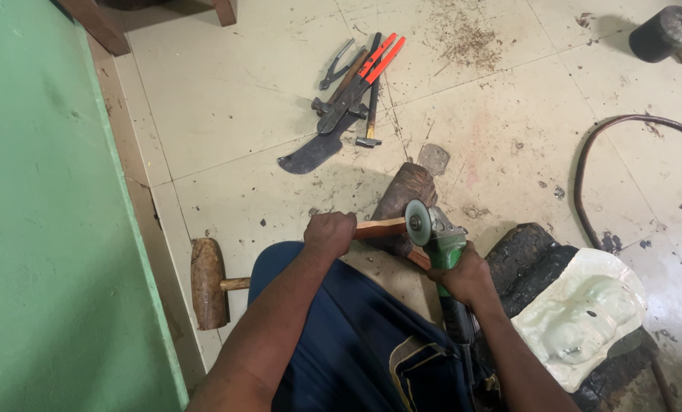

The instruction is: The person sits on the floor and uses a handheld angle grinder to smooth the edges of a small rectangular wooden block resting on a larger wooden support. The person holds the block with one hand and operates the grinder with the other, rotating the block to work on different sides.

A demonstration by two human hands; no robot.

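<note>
My left hand grips one end of a reddish-brown wooden piece that lies across a dark log block on the floor. My right hand holds a green angle grinder. Its round disc stands on edge against the free end of the wooden piece. My knee in dark blue trousers sits just below both hands.
A wooden mallet lies by the green wall. Further off lie orange-handled cutters, pliers, a small hammer and a curved blade. A pale moulded face form rests on charred wood; a dark hose curves right.
</note>
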